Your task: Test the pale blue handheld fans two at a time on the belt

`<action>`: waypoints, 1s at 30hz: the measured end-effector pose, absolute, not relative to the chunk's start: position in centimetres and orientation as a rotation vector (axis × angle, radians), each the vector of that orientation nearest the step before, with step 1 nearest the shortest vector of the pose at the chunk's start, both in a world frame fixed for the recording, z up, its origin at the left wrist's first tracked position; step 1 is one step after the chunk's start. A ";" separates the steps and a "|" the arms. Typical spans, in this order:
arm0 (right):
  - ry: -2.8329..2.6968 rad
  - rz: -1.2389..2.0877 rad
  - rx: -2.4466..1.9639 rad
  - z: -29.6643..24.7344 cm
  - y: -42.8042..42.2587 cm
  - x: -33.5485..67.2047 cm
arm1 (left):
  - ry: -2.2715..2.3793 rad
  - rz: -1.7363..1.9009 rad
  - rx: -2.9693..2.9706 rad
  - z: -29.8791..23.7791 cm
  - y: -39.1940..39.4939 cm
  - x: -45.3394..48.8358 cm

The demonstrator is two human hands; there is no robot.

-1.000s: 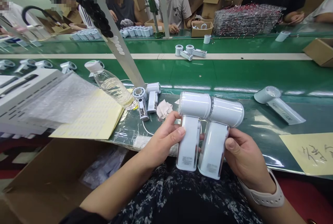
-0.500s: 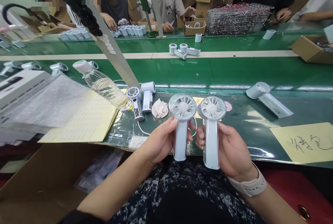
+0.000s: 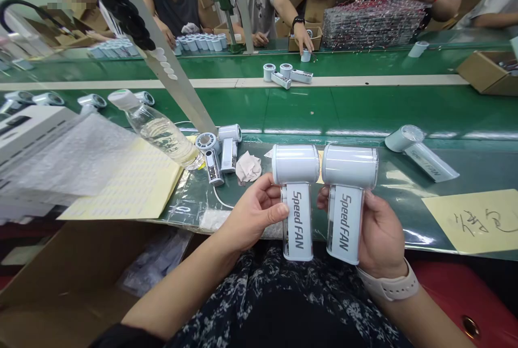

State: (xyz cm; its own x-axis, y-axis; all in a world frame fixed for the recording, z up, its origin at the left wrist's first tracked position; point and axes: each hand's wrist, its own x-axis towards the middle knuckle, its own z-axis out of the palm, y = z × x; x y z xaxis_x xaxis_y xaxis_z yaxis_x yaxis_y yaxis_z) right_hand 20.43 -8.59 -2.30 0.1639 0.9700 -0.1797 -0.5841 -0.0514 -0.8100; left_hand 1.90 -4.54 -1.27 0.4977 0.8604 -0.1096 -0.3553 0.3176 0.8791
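Two pale blue handheld fans stand upright side by side before me, their "Speed FAN" lettering facing me. My left hand (image 3: 259,213) is closed on the handle of the left handheld fan (image 3: 297,202), thumb across its side. The right handheld fan (image 3: 348,202) is gripped by my right hand (image 3: 380,229), which wraps its handle from the right. Behind my left hand lie a crumpled pale cloth or paper (image 3: 248,167) and two more fans (image 3: 229,148), one with its inner parts showing. A further fan (image 3: 424,151) rests on the bench at the right.
A water bottle (image 3: 157,129) leans near a slanted metal post (image 3: 178,83). Yellow sheets (image 3: 129,186) lie left, a handwritten yellow note (image 3: 473,218) right. Fan parts (image 3: 279,75) sit on the green belt (image 3: 356,105). Across it, a co-worker's hand (image 3: 302,38) touches a small cup-shaped part.
Both fans have been turned from their round grille ends to their lettered sides and shifted slightly right. Across the belt, a co-worker's arm has reached to a small part.
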 end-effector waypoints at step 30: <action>-0.449 1.505 -1.050 -3.8 -7.8 19.7 | 0.871 0.733 0.858 -2.6 -4.0 1.8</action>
State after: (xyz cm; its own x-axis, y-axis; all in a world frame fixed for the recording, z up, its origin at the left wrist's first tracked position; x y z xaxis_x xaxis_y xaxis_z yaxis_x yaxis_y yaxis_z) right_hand 19.67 -7.81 -3.81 0.0923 0.9299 -0.3561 -0.5832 -0.2394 -0.7763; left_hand 1.84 -3.98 -2.56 0.4545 0.8233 -0.3399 -0.1940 0.4640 0.8643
